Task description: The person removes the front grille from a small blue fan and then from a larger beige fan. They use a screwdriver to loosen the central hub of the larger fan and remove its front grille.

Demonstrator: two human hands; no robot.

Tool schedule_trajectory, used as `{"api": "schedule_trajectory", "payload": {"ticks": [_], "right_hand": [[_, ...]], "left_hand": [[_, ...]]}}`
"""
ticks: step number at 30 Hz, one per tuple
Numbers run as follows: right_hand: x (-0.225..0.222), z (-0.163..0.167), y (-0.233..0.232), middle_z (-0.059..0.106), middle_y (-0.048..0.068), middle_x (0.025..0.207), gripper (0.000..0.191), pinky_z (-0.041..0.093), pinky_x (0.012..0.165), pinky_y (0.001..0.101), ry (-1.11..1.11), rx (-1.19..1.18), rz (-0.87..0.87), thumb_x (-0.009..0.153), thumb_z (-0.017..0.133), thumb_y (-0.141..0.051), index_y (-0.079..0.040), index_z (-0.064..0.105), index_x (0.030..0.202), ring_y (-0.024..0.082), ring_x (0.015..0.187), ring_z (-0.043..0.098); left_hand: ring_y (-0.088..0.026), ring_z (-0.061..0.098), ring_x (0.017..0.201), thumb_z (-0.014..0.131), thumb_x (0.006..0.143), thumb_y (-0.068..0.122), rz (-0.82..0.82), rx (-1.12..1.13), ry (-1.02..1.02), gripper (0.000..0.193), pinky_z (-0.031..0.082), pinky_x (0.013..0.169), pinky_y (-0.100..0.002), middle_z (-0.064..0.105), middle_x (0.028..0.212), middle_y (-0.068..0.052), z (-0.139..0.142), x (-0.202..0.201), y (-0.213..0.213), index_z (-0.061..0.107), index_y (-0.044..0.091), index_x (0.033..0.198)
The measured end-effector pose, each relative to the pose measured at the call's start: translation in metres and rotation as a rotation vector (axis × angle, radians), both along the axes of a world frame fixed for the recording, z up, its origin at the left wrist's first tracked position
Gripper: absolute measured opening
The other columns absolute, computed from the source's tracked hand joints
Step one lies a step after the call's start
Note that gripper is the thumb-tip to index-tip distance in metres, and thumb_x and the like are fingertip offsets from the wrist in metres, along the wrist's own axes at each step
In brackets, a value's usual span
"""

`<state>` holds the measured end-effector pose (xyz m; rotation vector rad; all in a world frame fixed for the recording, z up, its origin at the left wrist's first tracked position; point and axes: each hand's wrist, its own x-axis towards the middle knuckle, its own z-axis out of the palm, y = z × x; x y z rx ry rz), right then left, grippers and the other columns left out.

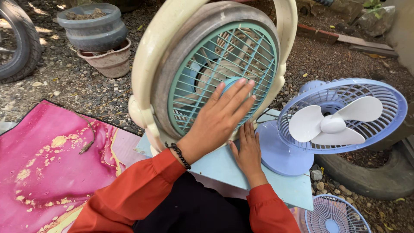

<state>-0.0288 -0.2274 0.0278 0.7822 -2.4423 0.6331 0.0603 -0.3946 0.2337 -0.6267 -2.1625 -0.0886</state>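
A cream box fan [148, 56] with a teal front grille [202, 69] stands tilted on a pale blue board [224, 168]. My left hand [220, 116] lies flat against the grille, fingers spread over its round centre cap. Lower down, my right hand [249, 151] rests open on the board at the fan's base, fingers pointing up. Both arms wear orange-red sleeves, and a black bead bracelet [179, 154] circles the left wrist.
A lilac desk fan [345, 114] with white blades and no front guard stands at the right; a loose lilac grille [334, 215] lies below it. A pink marbled mat [43, 164] covers the left. Stacked pots [97, 36], tyres [19, 41] and gravel lie around.
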Motion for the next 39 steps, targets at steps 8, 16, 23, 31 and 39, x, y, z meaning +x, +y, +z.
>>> {"api": "schedule_trajectory", "payload": {"ticks": [8,16,23,31,39], "right_hand": [[0.000,-0.006,0.003,0.032,0.024,0.163,0.071,0.027,0.119,0.0556,-0.049,-0.027,-0.004,0.093,0.065,-0.033,0.003,0.042,0.149,0.038,0.152,0.029],[0.001,-0.004,0.002,0.033,0.023,0.163,0.071,0.029,0.118,0.0540,-0.074,-0.054,0.009,0.092,0.067,-0.030,0.002,0.043,0.150,0.037,0.151,0.030],[0.006,0.009,0.001,0.030,0.026,0.161,0.073,0.032,0.118,0.0506,-0.015,-0.119,0.108,0.091,0.070,-0.030,0.006,0.042,0.149,0.041,0.149,0.032],[0.053,0.065,-0.013,0.052,0.018,0.138,0.047,0.058,0.088,0.0333,0.068,-0.576,0.056,0.099,0.064,-0.008,0.000,0.047,0.142,0.024,0.110,0.064],[0.053,0.159,-0.023,0.047,0.016,0.142,0.068,0.056,0.083,0.0296,0.013,-0.684,0.168,0.101,0.071,-0.023,0.000,0.037,0.154,0.019,0.110,0.060]], "left_hand": [[-0.027,0.043,0.150,0.071,0.097,0.011,0.054,0.199,0.056,0.050,0.037,0.125,-0.049,0.043,0.161,-0.011,-0.027,-0.004,0.006,0.058,-0.001,0.144],[-0.036,0.045,0.144,0.072,0.093,0.015,0.067,0.334,-0.009,0.056,0.039,0.119,-0.053,0.043,0.158,-0.020,-0.058,0.021,0.008,0.056,-0.001,0.144],[-0.034,0.046,0.145,0.074,0.090,0.014,0.044,0.391,-0.031,0.055,0.038,0.120,-0.052,0.046,0.156,-0.017,-0.067,0.058,-0.010,0.059,0.003,0.142],[-0.038,0.020,0.156,0.092,0.082,0.028,0.328,0.536,0.418,0.095,0.008,0.134,-0.052,0.021,0.163,-0.023,-0.088,0.091,-0.069,0.031,0.008,0.153],[-0.034,0.037,0.152,0.094,0.074,0.013,0.004,1.144,-0.034,0.121,0.036,0.126,-0.044,0.027,0.162,-0.026,-0.084,0.078,-0.086,0.010,0.000,0.161]]}}
